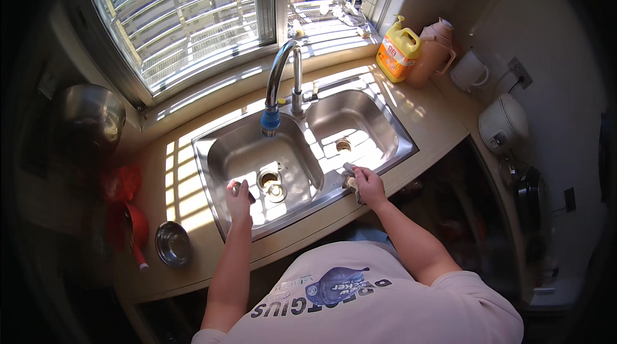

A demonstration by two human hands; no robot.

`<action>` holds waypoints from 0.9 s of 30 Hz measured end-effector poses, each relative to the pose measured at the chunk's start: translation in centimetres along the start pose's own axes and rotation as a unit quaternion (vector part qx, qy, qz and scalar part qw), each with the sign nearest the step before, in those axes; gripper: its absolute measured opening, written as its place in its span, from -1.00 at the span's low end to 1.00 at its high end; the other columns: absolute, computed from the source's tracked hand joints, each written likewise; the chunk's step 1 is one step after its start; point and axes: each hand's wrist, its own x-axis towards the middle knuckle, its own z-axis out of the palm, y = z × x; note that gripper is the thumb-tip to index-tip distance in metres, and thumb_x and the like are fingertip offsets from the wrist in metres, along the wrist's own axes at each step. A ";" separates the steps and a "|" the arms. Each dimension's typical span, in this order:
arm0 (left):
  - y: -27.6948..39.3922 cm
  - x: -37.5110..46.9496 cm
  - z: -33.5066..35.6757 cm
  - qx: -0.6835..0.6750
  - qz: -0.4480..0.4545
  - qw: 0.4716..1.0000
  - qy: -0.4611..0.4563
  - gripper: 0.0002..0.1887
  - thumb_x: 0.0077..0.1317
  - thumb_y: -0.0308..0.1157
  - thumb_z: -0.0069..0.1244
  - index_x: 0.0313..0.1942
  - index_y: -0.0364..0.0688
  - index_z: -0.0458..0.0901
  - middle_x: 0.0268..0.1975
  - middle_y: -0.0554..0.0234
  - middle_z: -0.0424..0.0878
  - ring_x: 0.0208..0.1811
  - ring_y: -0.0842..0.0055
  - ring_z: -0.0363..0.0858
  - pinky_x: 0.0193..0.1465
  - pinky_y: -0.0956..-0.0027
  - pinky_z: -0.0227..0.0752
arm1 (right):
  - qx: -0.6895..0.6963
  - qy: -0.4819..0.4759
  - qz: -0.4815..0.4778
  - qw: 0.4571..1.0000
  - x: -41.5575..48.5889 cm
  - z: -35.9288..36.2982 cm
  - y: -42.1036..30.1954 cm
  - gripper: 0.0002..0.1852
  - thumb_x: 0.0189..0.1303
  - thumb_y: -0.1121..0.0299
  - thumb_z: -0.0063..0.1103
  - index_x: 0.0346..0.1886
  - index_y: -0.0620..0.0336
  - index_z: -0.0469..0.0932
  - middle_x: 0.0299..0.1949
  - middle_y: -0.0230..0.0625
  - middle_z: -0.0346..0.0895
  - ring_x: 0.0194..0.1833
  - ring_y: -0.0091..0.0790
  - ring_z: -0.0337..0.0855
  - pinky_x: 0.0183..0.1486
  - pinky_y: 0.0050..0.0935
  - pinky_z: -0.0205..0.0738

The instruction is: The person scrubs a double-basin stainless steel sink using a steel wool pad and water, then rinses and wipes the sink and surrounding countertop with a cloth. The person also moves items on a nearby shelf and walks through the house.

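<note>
A steel double-bowl sink (332, 181) lies below a curved chrome faucet (274, 74) with a blue fitting at its spout. Over the near left part of the larger bowl, my left hand (239, 202) holds a small dark object (251, 196), mostly covered by the fingers. A round strainer (275, 191) rests beside the drain opening (268, 178) of that bowl. At the sink's front rim, below the smaller bowl, my right hand (370, 186) grips a crumpled greyish cloth (348, 181). The smaller bowl has its own drain (343, 145).
A steel bowl (173, 244), a red pan (127, 226) and a red plastic bag (121, 182) are on the left counter. A yellow detergent jug (399, 52), a pink thermos jug (431, 55), a white kettle (467, 72) and a rice cooker (503, 122) stand at right.
</note>
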 end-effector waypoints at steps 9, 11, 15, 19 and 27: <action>0.8 -4.2 4.4 0.400 0.259 0.877 -0.066 -0.29 0.06 -0.14 0.37 0.22 -0.17 0.55 0.11 0.02 0.49 0.16 0.15 0.43 0.30 0.14 0.30 | 0.116 0.066 0.078 0.988 4.5 -2.3 3.2 -0.63 0.42 0.18 0.12 0.03 0.31 0.66 -0.12 -0.22 0.71 -0.11 -0.47 0.64 -0.01 -0.46 0.50; 1.2 -5.0 6.6 0.426 0.254 0.864 -0.083 -0.30 0.05 -0.14 0.36 0.22 -0.14 0.56 0.13 0.01 0.47 0.18 0.12 0.41 0.31 0.13 0.29 | 0.218 0.052 0.131 0.966 6.1 -3.1 4.6 -0.60 0.44 0.15 0.06 0.10 0.28 0.61 -0.05 -0.20 0.69 -0.06 -0.40 0.65 0.03 -0.41 0.51; 2.3 -5.6 11.5 0.463 0.257 0.838 -0.128 -0.31 0.05 -0.14 0.34 0.22 -0.13 0.57 0.14 -0.04 0.45 0.18 0.07 0.40 0.31 0.09 0.28 | 0.564 -0.107 0.254 0.778 8.2 -5.4 2.9 -0.51 0.48 0.08 -0.10 0.25 0.23 0.47 0.08 -0.13 0.62 0.06 -0.21 0.65 0.13 -0.26 0.54; 3.4 -4.7 21.1 0.440 0.288 0.813 -0.248 -0.31 0.06 -0.13 0.35 0.22 -0.13 0.56 0.09 -0.04 0.49 0.12 0.04 0.46 0.23 0.06 0.37 | 0.649 -0.073 0.274 0.705 9.7 -8.0 2.3 -0.43 0.49 0.01 -0.23 0.32 0.24 0.39 0.25 -0.12 0.50 0.24 -0.09 0.53 0.32 -0.06 0.41; 3.4 6.7 41.0 0.535 0.265 0.760 -0.257 -0.23 0.08 0.00 0.29 0.28 -0.11 0.46 0.24 -0.12 0.43 0.32 -0.04 0.32 0.40 0.04 0.22 | 0.684 -0.123 0.350 0.628 14.7 -13.6 6.6 -0.46 0.46 0.04 -0.25 0.29 0.20 0.42 0.26 -0.14 0.49 0.26 -0.07 0.50 0.35 0.00 0.35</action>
